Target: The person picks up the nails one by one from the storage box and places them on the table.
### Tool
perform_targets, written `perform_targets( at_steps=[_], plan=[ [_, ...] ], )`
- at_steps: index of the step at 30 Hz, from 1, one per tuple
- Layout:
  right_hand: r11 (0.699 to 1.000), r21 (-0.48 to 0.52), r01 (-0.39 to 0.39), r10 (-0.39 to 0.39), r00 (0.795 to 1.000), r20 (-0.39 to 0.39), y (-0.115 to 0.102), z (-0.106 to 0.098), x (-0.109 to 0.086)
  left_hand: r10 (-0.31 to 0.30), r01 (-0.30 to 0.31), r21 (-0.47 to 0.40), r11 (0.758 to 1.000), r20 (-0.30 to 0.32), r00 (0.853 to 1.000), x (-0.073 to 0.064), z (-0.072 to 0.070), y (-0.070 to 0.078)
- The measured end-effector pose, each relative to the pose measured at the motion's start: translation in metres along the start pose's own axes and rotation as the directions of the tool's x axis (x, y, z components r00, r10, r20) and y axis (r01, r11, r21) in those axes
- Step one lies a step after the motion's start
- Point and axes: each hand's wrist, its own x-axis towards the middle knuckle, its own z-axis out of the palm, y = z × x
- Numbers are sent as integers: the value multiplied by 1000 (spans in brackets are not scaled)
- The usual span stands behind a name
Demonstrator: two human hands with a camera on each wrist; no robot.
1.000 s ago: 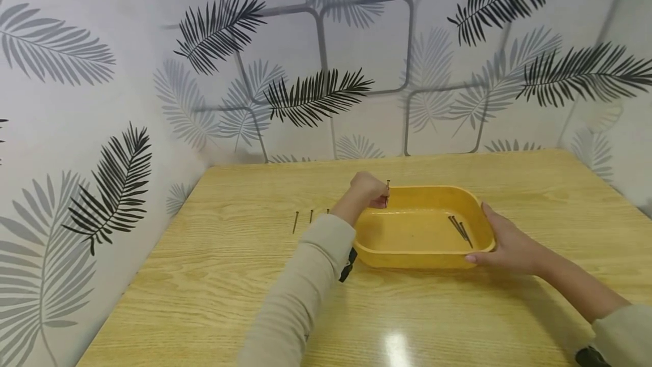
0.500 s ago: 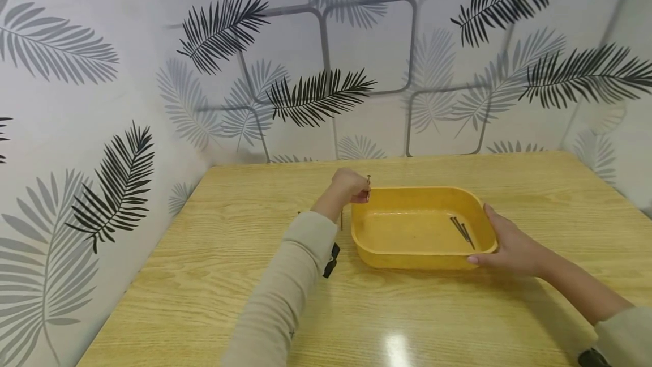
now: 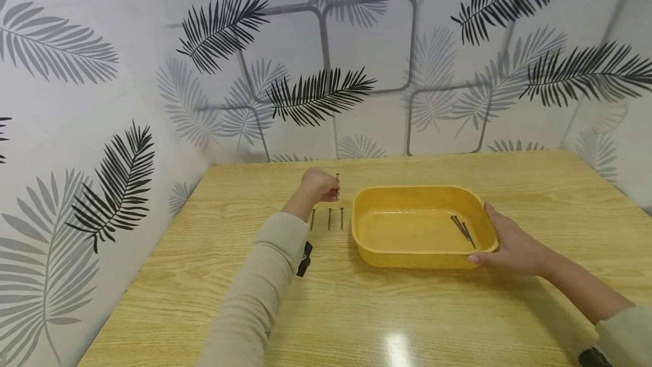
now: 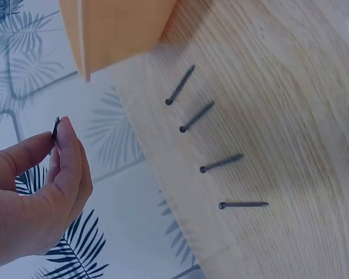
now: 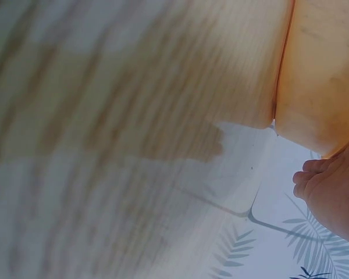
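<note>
Thumb and fingertips of my left hand (image 3: 320,184) pinch a dark screw (image 3: 337,186), held upright above the table with its head up. In the left wrist view this screw (image 4: 56,132) appears nearly end-on, partly covered by the fingers. Below and beside the hand, several more screws (image 4: 223,163) lie spaced out in a row on the wood. My right hand (image 3: 509,245) grips the right end of a yellow plastic tray (image 3: 417,260), thumb over the front rim. A few screws (image 3: 462,231) lie together inside the tray, towards its right side.
The light wood table (image 3: 214,299) runs back to a wall (image 3: 367,123) papered with leaf patterns. Left of the tray lies the screw row, partly hidden in the head view by the left forearm (image 3: 260,282).
My left hand has moved left with the pinched screw, from over the tray's left end to behind the screw row. The right hand stays on the tray.
</note>
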Motion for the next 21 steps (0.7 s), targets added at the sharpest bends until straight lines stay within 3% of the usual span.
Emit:
perform_targets(
  at_steps=[10, 16, 17, 19, 21],
  plan=[
    [999, 33, 13, -13, 1000, -10, 1, 0, -1, -8, 7, -32, 999, -22, 1000, 11, -19, -14],
    [999, 39, 14, -13, 1000, -11, 1, 0, -1, -17, 19, 16, 1000, -94, 995, 17, -33, -28],
    [999, 35, 15, -14, 1000, -14, 1, 0, -1, -19, 22, 20, 1000, -106, 994, 21, -35, -31],
    [999, 29, 15, -14, 1000, -19, 1, 1, -1, -17, 19, 23, 1000, -110, 994, 45, -39, -45],
    [999, 30, 17, -17, 1000, -21, 2, 1, -1, -21, 23, 17, 1000, -116, 993, 83, -40, -63]
  ],
)
